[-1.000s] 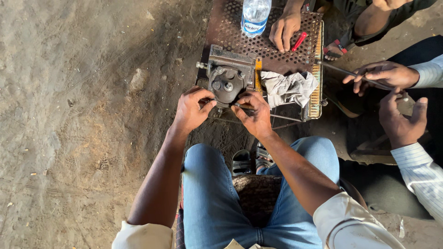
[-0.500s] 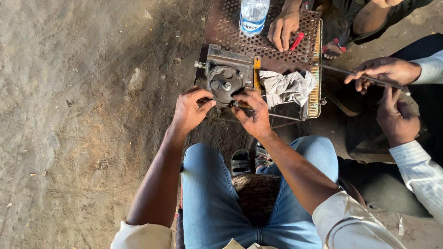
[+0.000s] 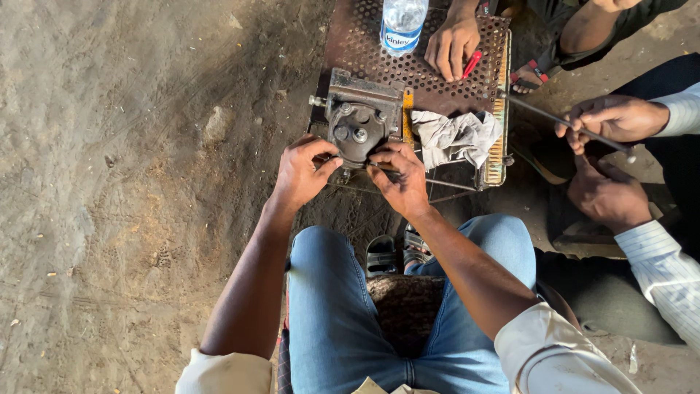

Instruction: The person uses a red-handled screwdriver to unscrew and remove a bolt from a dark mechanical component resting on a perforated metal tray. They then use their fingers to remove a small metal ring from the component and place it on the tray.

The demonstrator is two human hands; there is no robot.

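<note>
I sit low over the dirt ground point(image 3: 124, 182), knees in blue jeans, and both my hands are on a grimy metal machine part point(image 3: 361, 120) that sits at the near left corner of a rusty perforated surface point(image 3: 437, 73). My left hand point(image 3: 302, 171) is curled against the part's lower left edge, thumb stretched toward its round face, fingers bent rather than spread. My right hand point(image 3: 399, 175) grips the lower right edge, fingers pressed down on the rim (whether anything small is pinched under them I cannot tell). The round face shows a few bolt heads, and a short stud sticks out of the part's left side. Just to the right of the part, touching it, lies a crumpled grey rag point(image 3: 456, 137), with a narrow yellow strip between them. Farther back on the surface stands a clear plastic water bottle point(image 3: 402, 22) with a blue label, and beside it another person's hand point(image 3: 450, 45) rests flat next to a red marker point(image 3: 471, 64). To my right a second person in a striped white sleeve holds a thin metal rod point(image 3: 565, 122) in one hand point(image 3: 612, 117), their other hand point(image 3: 605, 193) lower down, well apart from my work.
</note>
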